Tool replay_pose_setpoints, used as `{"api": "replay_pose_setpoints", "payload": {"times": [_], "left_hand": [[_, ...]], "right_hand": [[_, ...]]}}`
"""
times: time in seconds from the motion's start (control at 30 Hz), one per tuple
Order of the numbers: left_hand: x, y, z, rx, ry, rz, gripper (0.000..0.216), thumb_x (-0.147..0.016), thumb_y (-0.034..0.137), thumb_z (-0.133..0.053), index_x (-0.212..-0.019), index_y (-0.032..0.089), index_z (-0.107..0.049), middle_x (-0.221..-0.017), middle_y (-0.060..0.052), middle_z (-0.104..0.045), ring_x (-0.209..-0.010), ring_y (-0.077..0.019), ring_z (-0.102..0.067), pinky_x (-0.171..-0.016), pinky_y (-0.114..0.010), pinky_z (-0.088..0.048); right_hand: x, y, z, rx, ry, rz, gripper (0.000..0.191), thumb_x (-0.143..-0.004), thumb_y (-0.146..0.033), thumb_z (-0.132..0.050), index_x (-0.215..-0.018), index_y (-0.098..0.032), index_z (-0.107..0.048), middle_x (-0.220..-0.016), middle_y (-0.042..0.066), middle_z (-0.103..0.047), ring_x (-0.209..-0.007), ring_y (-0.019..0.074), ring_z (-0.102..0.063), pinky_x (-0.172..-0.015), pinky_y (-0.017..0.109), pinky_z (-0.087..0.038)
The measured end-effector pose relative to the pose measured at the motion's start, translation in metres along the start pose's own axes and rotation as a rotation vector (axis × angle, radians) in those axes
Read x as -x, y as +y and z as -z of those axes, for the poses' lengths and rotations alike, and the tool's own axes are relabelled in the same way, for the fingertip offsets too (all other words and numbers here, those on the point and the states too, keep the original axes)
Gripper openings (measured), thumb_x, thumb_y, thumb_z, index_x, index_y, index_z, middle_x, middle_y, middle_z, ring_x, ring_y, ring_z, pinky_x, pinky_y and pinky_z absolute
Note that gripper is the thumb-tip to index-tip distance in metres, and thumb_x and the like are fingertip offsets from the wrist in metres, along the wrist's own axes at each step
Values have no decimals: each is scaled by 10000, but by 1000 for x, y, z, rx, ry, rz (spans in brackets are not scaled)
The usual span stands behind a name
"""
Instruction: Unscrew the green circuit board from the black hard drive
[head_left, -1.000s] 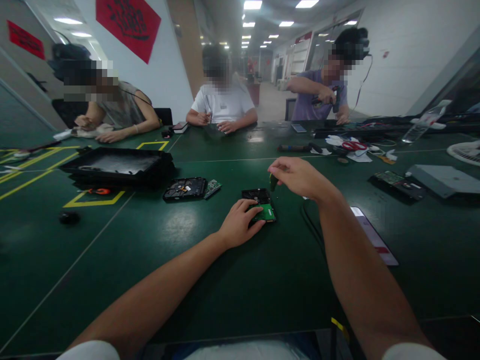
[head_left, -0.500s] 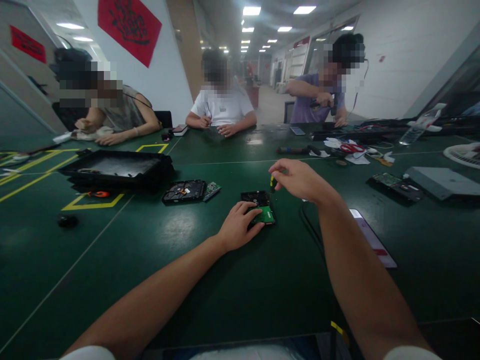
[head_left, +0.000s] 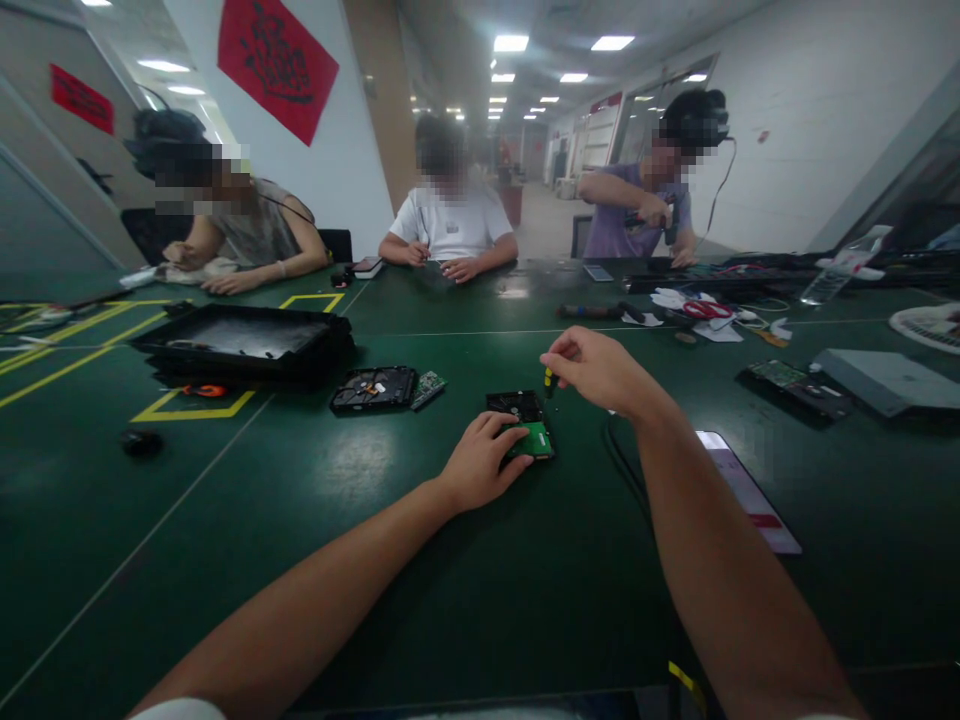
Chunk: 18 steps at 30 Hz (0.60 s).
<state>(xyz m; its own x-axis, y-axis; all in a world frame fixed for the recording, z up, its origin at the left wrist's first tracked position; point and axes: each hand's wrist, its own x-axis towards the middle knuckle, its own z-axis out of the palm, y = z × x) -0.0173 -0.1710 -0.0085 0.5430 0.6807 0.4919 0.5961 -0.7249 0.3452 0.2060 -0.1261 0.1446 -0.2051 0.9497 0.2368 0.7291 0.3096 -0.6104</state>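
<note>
On the green table, a hard drive with its green circuit board facing up lies under my left hand. The fingers of that hand bend over the board and its thumb lies along the near edge, holding the drive against the table. My right hand pinches a small yellow and black screwdriver, pointing down just right of the drive. Whether its tip touches anything is too small to tell. Another hard drive rests to the left, with a loose circuit board beside it.
A stack of black trays stands at left. A phone lies by my right forearm, near a black cable. Further right are another drive and a grey metal case. Three people sit or work across the table.
The whole view has shifted slightly, so everything appears a little lower and further right. My left hand stays on the drive, and the right hand still holds the screwdriver beside it.
</note>
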Motion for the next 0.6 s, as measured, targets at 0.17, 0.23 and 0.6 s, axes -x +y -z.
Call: {"api": "replay_pose_setpoints", "payload": {"times": [0.17, 0.23, 0.6], "left_hand": [[0, 2, 2, -21, -24, 13, 445, -1032, 477, -583, -1384, 211, -635, -1357, -156, -622, -1303, -334, -547, -1120, -572, -500], [0, 3, 3, -28, -27, 19, 445, -1031, 477, -583, -1386, 214, -635, -1358, -156, -619, -1304, -336, -543, -1122, -582, -497], [0, 2, 0, -54, -32, 20, 406, -1020, 441, -596, -1368, 241, -653, -1349, -145, -608, -1305, -344, -530, -1119, -603, -488]], "right_hand": [[-4, -1, -10, 75, 51, 53, 194, -988, -405, -650, -949, -218, -677, -931, 66, -777, -828, 215, -695, -760, 331, -506], [-5, -2, -15, 83, 76, 57, 187, -995, -397, -631, -952, -218, -665, -927, 67, -773, -824, 215, -691, -763, 332, -506], [18, 10, -53, 69, 405, 243, 196, -1033, -364, -552, -1160, -225, -608, -1129, 120, -692, -979, 265, -685, -917, 419, -555]]}}
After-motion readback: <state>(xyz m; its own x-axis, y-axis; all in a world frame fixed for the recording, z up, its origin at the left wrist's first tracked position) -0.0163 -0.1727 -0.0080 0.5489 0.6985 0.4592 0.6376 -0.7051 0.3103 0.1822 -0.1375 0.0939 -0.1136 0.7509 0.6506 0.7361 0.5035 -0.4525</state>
